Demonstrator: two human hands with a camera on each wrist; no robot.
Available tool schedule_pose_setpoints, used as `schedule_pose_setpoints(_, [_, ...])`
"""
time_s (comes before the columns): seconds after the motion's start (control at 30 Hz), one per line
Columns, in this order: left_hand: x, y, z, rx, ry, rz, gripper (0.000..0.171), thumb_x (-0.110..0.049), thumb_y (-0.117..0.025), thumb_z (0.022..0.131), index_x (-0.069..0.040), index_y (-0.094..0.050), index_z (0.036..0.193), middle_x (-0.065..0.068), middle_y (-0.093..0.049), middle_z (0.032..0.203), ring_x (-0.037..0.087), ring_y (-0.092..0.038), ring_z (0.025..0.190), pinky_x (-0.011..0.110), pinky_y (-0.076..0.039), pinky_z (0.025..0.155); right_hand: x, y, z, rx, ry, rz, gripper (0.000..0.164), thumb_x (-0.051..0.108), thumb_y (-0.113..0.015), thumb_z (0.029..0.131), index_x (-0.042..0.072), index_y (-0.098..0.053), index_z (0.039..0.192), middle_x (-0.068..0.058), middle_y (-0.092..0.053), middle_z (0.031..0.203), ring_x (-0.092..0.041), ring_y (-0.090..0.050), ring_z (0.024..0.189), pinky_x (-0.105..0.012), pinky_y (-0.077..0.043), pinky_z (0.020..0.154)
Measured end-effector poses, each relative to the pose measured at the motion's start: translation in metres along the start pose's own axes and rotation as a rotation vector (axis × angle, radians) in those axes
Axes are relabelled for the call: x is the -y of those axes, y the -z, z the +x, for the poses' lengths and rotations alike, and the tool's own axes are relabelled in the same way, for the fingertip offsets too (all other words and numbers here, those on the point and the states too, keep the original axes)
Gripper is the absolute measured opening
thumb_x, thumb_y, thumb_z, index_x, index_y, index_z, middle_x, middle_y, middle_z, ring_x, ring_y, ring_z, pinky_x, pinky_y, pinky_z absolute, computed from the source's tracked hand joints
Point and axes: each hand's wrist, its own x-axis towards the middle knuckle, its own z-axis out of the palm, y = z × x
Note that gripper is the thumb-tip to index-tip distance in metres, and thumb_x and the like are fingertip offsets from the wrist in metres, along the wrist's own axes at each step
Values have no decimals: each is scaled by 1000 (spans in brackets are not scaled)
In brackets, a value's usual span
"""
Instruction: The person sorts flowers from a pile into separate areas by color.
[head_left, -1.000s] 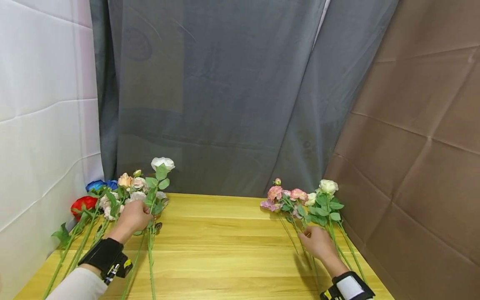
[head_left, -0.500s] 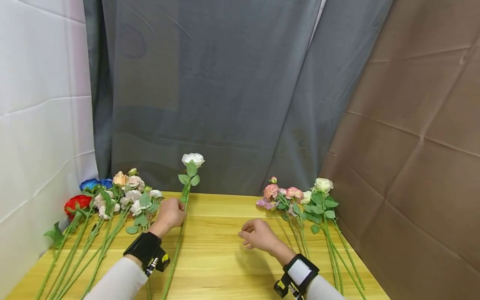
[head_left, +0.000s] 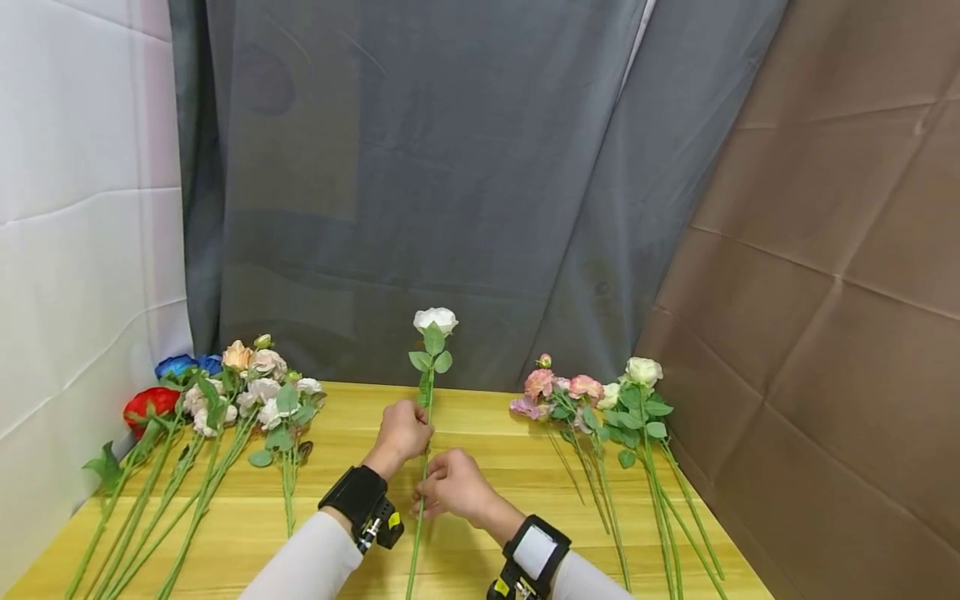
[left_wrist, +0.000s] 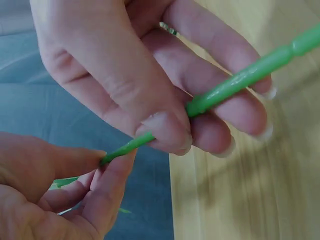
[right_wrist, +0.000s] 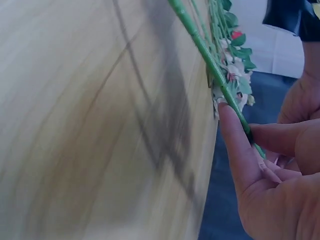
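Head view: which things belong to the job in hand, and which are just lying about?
In the job, seemingly:
white rose
left hand and right hand, both holding it

Lying about, untouched:
red flower
blue flowers
peach flower
pale flowers
pink flowers
cream roses

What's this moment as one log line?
left hand: pinches stem | right hand: pinches stem, farther from white bloom | other flowers: on table, both sides

White rose stem (head_left: 416,550), left sleeve (head_left: 306,562), right sleeve (head_left: 585,579) — cut off at head view's bottom
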Motion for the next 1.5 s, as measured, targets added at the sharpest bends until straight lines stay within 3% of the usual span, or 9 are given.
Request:
schedule_pose_setpoints(0.17, [3, 2, -4, 58, 7, -109, 3, 5, -70, 87, 4, -66, 87, 8, -64, 73, 16, -63, 59, 29, -56, 54, -1, 3, -2, -14, -6, 5, 10, -8, -58, 95, -16, -63, 99, -30, -71, 85, -42, -75, 75, -50, -62, 68])
schedule_pose_setpoints(0.27, [6, 9, -7, 122, 3, -143, 11, 2, -71, 90, 6, -67, 99, 10, -66, 83, 19, -67, 66, 33, -59, 60, -1, 11, -5, -21, -8, -20, 11, -7, -58, 97, -16, -63, 100, -31, -71, 87, -42, -74, 75, -52, -61, 68])
schedule_pose_setpoints(0.5, [27, 54, -9, 99, -32, 109, 10, -6, -69, 94, 2, -69, 100, 9, -65, 88, 23, -61, 79, 41, -53, 70, -10, 45, -15, -41, -14, -101, 16, -7, -56, 98, -20, -61, 106, -29, -71, 86, -38, -74, 73, -51, -62, 67])
schedule_pose_setpoints(0.83, [83, 110, -20, 41, 44, 273, 18, 0, -69, 83, 7, -66, 99, 9, -63, 82, 22, -58, 71, 42, -50, 67, -38, 90, -34, -77, -70, -161, 37, -6, -57, 97, -28, -50, 125, -24, -73, 84, -39, -74, 72, -46, -62, 65])
schedule_pose_setpoints(0.97, [101, 126, -27, 35, 103, 307, 14, -2, -71, 81, 3, -60, 88, 5, -51, 73, 20, -46, 63, 35, -39, 59, -48, 101, -39, -78, -96, -164, 27, -6, -56, 97, -26, -57, 115, -22, -72, 82, -36, -74, 69, -45, -62, 62])
schedule_pose_setpoints(1.03, [106, 133, -31, 46, 115, 342, 19, -5, -74, 81, 5, -60, 89, 10, -55, 76, 25, -52, 68, 38, -43, 61, -51, 106, -40, -76, -113, -169, 15, -6, -57, 96, -20, -61, 98, -21, -72, 80, -34, -74, 67, -44, -62, 61])
schedule_pose_setpoints(1.2, [111, 142, -46, 141, 178, 400, 36, -11, -79, 80, 12, -57, 97, 23, -61, 91, 37, -61, 83, 50, -51, 74, -58, 114, -43, -59, -155, -175, 28, -6, -59, 95, 3, -51, 70, -21, -71, 74, -29, -73, 62, -41, -62, 58])
schedule_pose_setpoints(1.4, [113, 135, -62, 183, 288, 344, 20, -6, -70, 83, -2, -53, 73, 7, -52, 57, 20, -54, 47, 30, -41, 50, -63, 119, -48, -94, -122, -379, 26, -2, -63, 95, -5, -64, 69, -14, -66, 61, -22, -66, 51, -35, -57, 50])
schedule_pose_setpoints(1.5, [114, 132, -62, 180, 308, 298, 12, 1, -64, 82, 3, -54, 76, 10, -56, 56, 20, -57, 44, 30, -46, 45, -63, 120, -49, -109, -111, -463, 21, 0, -67, 92, -4, -65, 71, -11, -61, 55, -17, -59, 47, -31, -52, 46])
